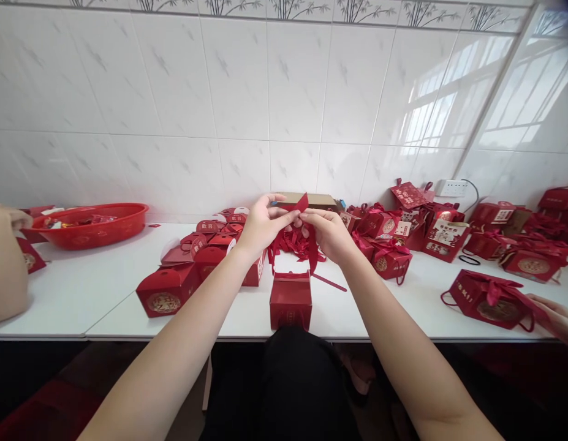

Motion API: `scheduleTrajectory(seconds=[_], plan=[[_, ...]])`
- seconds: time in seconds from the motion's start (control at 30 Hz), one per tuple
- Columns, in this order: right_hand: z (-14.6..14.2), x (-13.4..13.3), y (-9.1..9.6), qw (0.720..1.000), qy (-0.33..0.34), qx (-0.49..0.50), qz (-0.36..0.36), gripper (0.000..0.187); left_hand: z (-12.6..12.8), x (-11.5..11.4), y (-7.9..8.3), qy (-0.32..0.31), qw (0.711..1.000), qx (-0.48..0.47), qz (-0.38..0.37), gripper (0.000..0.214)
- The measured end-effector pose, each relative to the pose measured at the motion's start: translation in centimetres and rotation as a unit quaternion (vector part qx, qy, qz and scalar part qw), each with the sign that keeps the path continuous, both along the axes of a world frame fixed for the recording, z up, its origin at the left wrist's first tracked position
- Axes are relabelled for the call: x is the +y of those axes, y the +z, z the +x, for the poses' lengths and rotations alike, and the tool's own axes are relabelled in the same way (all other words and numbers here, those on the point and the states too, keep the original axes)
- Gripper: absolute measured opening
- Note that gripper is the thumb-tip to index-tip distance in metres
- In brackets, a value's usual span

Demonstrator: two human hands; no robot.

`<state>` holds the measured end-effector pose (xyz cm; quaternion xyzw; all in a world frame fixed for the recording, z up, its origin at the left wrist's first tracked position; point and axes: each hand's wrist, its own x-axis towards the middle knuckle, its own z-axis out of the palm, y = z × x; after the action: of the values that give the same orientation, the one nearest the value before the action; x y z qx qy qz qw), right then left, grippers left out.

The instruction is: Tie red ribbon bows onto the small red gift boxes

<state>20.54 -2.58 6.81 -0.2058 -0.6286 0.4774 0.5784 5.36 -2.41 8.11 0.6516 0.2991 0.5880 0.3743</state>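
Observation:
My left hand (269,222) and my right hand (324,231) meet above the table, each pinching a red ribbon (313,250). One end of it sticks up over my fingertips, and a length hangs down on the right. Just below, at the table's front edge, stands a small red gift box (290,301); its top lies under the hanging ribbon. Whether the ribbon touches the box I cannot tell. Behind the box lies a heap of red ribbons (293,245), partly hidden by my hands.
Red boxes (168,291) crowd the left of my arms. Many ribbon-tied boxes (389,260) pile up at the right. A red basin (100,228) stands far left beside a person's arm (8,269). Another person's hand (552,315) touches a box (488,300) at right.

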Motion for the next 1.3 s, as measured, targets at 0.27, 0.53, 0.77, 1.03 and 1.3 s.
scheduleTrajectory(seconds=[0.27,0.53,0.77,1.03,1.3], plan=[[0.9,0.7,-1.7,0.999,-0.024,-0.039,0.008,0.034,-0.3,0.0,0.2,-0.046,0.997,0.036,-0.051,0.045],[2.6,1.5,-1.9,0.885,-0.160,-0.260,0.351,0.023,-0.4,0.3,0.1,-0.111,0.969,-0.057,-0.214,0.027],[2.3,1.3,-1.8,0.708,-0.297,-0.391,0.509,0.028,-0.1,0.4,-0.1,-0.089,0.967,-0.091,-0.219,0.013],[2.1,1.5,-2.9,0.728,-0.325,-0.376,0.472,0.025,-0.1,0.2,-0.5,-0.078,0.977,-0.061,-0.188,0.019],[1.5,0.4,-4.5,0.888,-0.381,-0.128,0.225,0.024,-1.3,-0.8,-1.7,0.217,0.921,0.196,0.257,0.011]])
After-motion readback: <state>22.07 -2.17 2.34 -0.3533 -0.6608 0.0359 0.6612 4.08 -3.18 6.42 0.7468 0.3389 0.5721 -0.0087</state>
